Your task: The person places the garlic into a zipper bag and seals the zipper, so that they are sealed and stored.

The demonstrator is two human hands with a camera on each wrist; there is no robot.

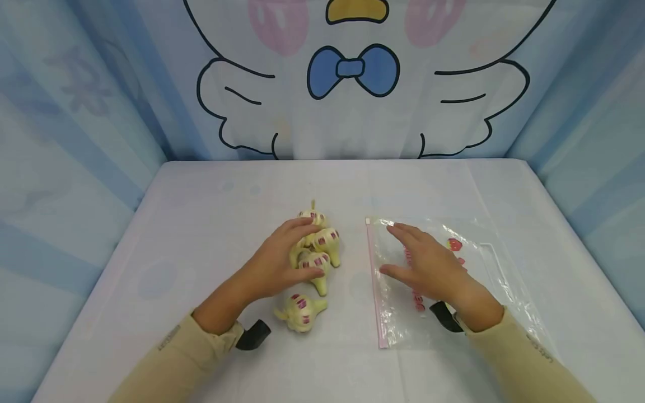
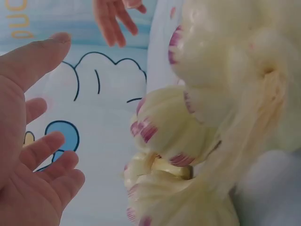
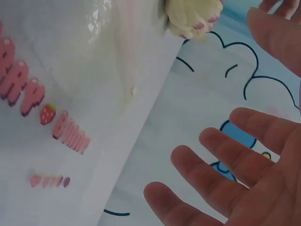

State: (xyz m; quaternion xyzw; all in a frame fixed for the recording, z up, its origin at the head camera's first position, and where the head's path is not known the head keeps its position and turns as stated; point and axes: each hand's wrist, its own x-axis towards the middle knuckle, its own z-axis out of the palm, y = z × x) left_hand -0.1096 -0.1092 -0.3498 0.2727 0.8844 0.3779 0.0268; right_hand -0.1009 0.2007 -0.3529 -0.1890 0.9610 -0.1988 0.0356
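Observation:
Several pale garlic bulbs with purple marks lie in a rough column left of the table's middle. The nearest garlic bulb (image 1: 300, 312) sits a little apart from the others. My left hand (image 1: 274, 263) hovers at the left side of the upper bulbs, fingers spread and holding nothing; it partly covers them in the head view. Large in the left wrist view is a garlic bulb (image 2: 164, 125) with its neighbours. My right hand (image 1: 428, 266), fingers straight and spread, is over a clear zip bag (image 1: 395, 333) with pink lettering, which lies flat.
A white-covered table (image 1: 201, 190) carries everything. Behind it hangs a curtain (image 1: 353, 123) with a cartoon bird and blue bow, and blue curtains close off both sides. A black strap end (image 1: 254, 334) sticks out from the left sleeve.

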